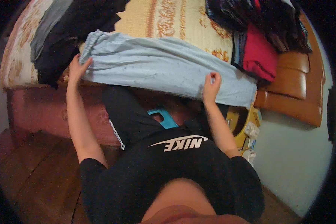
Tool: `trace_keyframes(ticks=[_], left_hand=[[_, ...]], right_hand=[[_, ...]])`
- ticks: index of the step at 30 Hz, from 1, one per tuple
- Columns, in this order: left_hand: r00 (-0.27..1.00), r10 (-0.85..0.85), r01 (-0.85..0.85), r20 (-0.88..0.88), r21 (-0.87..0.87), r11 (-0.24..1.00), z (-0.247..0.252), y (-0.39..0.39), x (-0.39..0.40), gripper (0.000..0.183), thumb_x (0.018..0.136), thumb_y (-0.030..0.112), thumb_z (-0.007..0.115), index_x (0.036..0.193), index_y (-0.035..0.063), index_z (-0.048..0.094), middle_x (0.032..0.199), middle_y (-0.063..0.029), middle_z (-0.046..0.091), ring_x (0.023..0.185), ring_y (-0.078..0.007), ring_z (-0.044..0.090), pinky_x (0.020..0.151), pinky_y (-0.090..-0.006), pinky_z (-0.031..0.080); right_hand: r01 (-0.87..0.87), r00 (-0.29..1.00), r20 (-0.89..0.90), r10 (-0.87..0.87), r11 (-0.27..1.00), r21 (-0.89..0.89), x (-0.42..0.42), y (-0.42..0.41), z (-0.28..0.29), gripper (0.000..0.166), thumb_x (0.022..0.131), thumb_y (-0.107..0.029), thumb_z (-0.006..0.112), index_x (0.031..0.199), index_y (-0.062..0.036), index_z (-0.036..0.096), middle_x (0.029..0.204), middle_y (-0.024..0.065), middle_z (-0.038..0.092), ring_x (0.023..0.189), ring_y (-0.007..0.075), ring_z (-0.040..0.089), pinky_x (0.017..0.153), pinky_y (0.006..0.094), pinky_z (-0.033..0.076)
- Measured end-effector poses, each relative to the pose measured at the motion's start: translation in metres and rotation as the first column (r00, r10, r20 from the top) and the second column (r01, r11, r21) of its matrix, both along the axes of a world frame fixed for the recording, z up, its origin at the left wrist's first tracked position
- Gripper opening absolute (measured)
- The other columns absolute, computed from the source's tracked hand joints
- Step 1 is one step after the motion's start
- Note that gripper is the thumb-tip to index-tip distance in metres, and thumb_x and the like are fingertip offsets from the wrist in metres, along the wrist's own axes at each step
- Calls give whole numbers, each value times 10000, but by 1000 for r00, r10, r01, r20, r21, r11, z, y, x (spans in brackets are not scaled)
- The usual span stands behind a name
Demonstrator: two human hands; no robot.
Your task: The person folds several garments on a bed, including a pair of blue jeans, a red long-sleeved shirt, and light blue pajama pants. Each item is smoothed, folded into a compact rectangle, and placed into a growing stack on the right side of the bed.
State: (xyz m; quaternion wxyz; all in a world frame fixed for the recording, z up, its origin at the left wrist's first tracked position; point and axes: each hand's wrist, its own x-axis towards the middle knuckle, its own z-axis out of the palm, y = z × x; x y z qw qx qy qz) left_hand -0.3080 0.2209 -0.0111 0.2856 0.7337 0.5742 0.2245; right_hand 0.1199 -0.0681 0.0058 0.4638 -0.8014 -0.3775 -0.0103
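Observation:
A light blue garment (156, 64) with a gathered elastic waistband lies lengthwise across the bed's near edge, folded into a long strip with wrinkles along its upper side. At its left end my left hand (80, 67) grips the edge by the waistband, with the thumb on top of the cloth. My right hand (212, 84) is over the right part of the garment, its fingers curled and a small gap showing between thumb and forefinger. Whether it pinches any cloth is not plain. The garment's far right end hangs near the bed's corner.
Dark and grey clothes (61, 36) lie on the patterned bedspread (182, 19) at left. Folded red cloth (259, 56) and a dark clothes pile (257, 19) are at upper right, beside the wooden headboard (291, 75). A yellow stand (245, 128) and a blue plastic object (166, 120) are below.

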Motion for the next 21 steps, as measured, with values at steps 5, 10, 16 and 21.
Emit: trace_keyframes(ticks=[5,10,16,21], left_hand=[[969,2,-11,-248,-37,999,35,37,66,786,683,516,629,1182,-57,429,1047,-248,564,971,-360,555,846,-382,420],[996,84,-83,30,-43,996,7,57,57,621,771,482,537,1133,-21,501,1054,-241,562,984,-364,546,836,-385,421],[924,137,-132,-356,41,990,32,49,55,331,825,377,474,942,112,633,923,-173,616,918,-366,556,765,-435,451],[935,-58,185,-350,343,921,38,57,74,199,754,257,602,887,113,636,818,-138,626,807,-321,591,680,-422,470]], right_hand=[[-339,855,233,463,839,-425,9,147,2,279,778,-251,580,915,-9,579,908,188,573,886,340,532,802,412,411],[-424,793,-96,601,431,-797,-12,206,25,418,778,-404,565,846,6,609,822,195,616,833,330,585,741,414,449],[-620,714,-475,514,151,-770,5,228,27,511,743,-459,609,956,5,609,828,111,627,773,207,576,681,315,445],[-769,590,-655,472,81,-634,1,238,40,457,753,-378,630,1059,-41,592,939,64,616,821,179,558,701,296,438]])
